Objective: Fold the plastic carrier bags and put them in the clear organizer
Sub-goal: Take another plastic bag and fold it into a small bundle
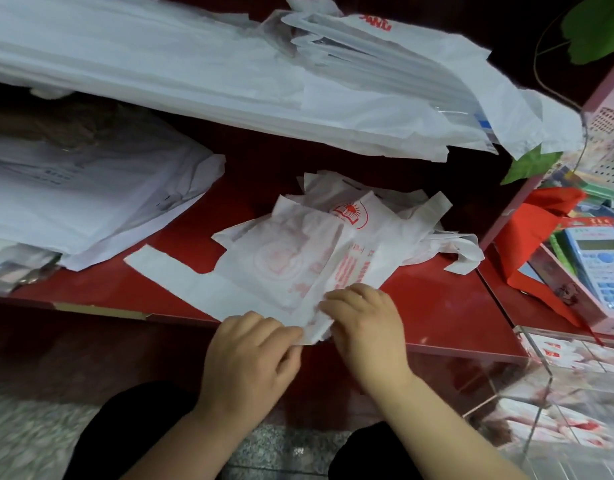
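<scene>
Head view: a white carrier bag (291, 261) with red print lies flat on the red bench (437, 306), its handles pointing away to the left and its bottom edge drawn to the near rim, probably so the person can work the fold close to the body. The left hand (250, 355) pinches that near edge between thumb and curled fingers. The right hand (364, 327), just beside it, has its fingers curled over the doubled strip of plastic, apparently pinning the crease while the fold is made. Behind the bag a loose heap of bags (402, 216) waits within easy reach. The clear organizer (541, 362) stands at the lower right, beside the bench, with folded bags already showing through its walls, so a finished bag has only a short way to go.
</scene>
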The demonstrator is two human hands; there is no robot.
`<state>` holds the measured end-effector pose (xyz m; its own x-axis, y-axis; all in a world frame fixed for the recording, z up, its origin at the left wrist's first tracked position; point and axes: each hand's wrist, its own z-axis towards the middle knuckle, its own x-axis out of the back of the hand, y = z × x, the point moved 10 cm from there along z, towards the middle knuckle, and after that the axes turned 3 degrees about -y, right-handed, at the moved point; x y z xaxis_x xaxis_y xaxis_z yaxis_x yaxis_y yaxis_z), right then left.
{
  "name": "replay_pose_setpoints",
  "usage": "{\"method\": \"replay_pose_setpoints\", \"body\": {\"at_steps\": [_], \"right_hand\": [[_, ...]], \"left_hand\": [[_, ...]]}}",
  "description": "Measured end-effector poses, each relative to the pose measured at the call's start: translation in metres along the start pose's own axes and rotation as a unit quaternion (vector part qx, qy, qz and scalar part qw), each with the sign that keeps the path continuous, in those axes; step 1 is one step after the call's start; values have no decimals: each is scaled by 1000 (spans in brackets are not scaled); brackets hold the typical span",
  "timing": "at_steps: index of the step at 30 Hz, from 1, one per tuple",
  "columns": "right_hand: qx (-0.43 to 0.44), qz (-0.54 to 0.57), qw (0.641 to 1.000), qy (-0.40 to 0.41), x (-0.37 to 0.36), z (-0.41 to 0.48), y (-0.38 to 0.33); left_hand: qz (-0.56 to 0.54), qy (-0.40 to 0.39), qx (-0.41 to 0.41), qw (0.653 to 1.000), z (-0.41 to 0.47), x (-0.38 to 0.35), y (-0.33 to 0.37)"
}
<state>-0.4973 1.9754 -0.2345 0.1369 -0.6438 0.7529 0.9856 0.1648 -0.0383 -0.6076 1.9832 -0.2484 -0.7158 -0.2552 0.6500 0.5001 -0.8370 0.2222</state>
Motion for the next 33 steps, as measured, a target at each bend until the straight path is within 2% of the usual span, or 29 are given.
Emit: {"method": "replay_pose_setpoints", "body": {"at_steps": [3,6,8,12,14,16,17,19,23,26,29,30,31,33], "right_hand": [[-10,15,1000,-25,5,-29,34],[-58,90,992,-65,11,-60,69],[-113,152,980,-68,14,-76,84],[-194,221,956,-18,23,-92,101],[-274,255,927,3,25,-93,113],[-362,278,890,4,18,-96,127],[-400,283,872,9,16,-97,133],[-453,277,847,28,13,-97,144],[-487,243,839,24,7,-87,149],[-496,207,843,-4,1,-82,149],[-496,182,849,-20,1,-82,147],[-493,176,852,-23,1,-81,147],[-489,170,855,-23,2,-80,146],[-483,152,862,-25,5,-79,145]], "left_hand": [[12,-26,-29,999,-4,-16,8],[35,-139,-8,990,-13,-46,-8],[36,-180,-3,983,-16,-56,-13],[-22,-173,-2,985,-8,-44,-23],[-82,-205,73,972,2,-37,-40],[-142,-243,191,940,11,-34,-68],[-161,-268,224,923,15,-35,-77],[-143,-283,263,911,30,-31,-97],[-123,-269,340,893,55,-23,-132],[-70,-306,361,878,54,-28,-144],[59,-345,365,863,42,-31,-147],[107,-336,363,863,39,-28,-146],[139,-292,356,877,42,-21,-141],[137,-134,282,940,57,-5,-106]]}}
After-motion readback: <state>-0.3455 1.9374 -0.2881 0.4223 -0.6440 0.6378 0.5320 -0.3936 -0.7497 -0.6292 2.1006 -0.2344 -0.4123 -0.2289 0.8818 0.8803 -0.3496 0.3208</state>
